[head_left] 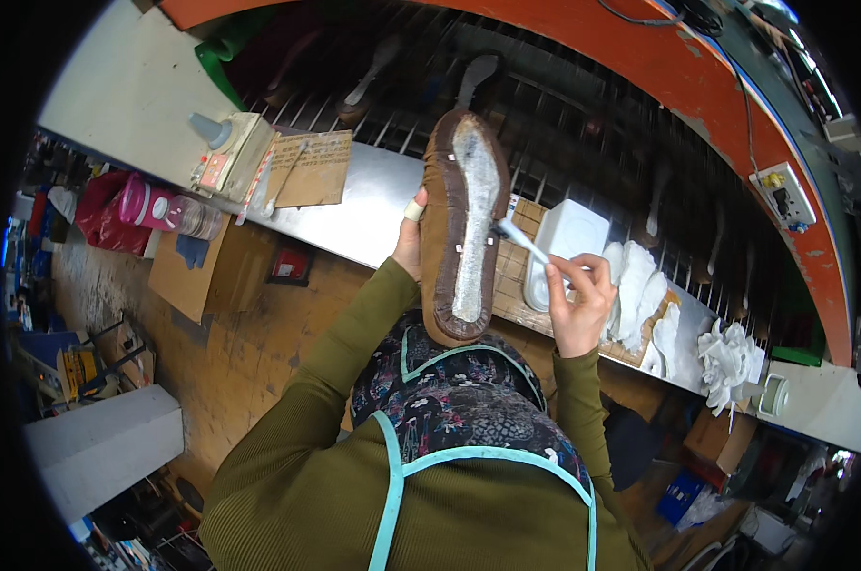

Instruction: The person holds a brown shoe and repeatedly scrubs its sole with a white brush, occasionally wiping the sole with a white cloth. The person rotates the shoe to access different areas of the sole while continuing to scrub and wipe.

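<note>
My left hand [409, 246] grips a brown shoe upper [432, 266] by its left side, a pale wrap on one finger. The upper is turned bottom up, toe end toward me, showing a pale grey strip ringed by dark brown. My right hand [583, 303] pinches the white handle of a small toothbrush-like brush [526, 240]. Its dark head is at the right edge of the shoe's underside; whether the bristles press on it I cannot tell. Just beyond my right hand stands a white plastic container [575, 228] on a gridded brown board [511, 276].
Beyond the metal ledge [378, 195], a dark rod-type conveyor carries several shoes under an orange frame [735, 105]. White crumpled pieces [635, 295] lie right of the container. At left are a beige box with a grey knob [233, 157] and a cardboard piece [312, 169].
</note>
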